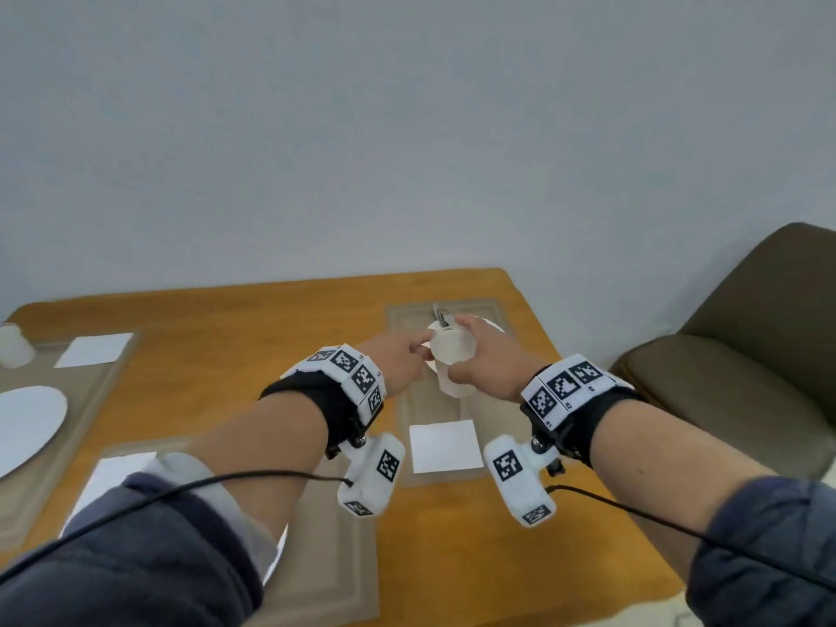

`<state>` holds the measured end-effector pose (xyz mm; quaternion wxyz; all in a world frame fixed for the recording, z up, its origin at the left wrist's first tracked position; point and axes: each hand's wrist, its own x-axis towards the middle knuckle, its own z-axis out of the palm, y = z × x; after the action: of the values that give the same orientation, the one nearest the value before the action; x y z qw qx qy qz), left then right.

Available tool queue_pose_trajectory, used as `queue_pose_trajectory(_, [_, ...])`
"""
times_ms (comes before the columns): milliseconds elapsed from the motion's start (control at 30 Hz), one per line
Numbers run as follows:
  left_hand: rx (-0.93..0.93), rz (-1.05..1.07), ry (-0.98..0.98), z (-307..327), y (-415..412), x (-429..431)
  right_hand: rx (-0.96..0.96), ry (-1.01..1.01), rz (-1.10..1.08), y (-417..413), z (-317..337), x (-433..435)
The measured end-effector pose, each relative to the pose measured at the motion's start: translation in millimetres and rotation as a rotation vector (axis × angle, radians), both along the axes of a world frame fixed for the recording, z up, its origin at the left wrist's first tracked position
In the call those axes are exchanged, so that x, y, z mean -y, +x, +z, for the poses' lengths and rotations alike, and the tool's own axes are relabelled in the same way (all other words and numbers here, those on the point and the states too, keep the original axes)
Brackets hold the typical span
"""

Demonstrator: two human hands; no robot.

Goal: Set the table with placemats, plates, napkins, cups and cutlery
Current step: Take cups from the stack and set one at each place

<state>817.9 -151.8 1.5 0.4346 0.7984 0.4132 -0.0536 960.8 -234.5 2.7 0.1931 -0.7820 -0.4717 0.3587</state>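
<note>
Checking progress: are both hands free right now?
No, the right hand grips a cup while the left hand pinches its rim.

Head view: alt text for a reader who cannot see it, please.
The right hand grips a stack of cups while the left hand pinches the top cup, above a placemat with a plate and napkin on a wooden table.

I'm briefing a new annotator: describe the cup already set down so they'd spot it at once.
On the wooden table, follow the far edge to the left corner. There a white cup stands on a placemat, left of a square white napkin. Unlike the held cup in the right hand, nothing touches it.
</note>
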Motion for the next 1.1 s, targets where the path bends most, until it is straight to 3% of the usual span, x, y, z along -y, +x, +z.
queue_pose_trajectory(433, [-0.132,-0.037,-0.129,-71.3,15.4,-27.7,0.108,-0.19,0.12,16.6,-72.9,-27.9])
queue_pose_trajectory(1100, [-0.226,-0.13,-0.083,-87.4,19.6,-33.8,0.157,-0.278,0.164,21.3,-104.8,-37.2])
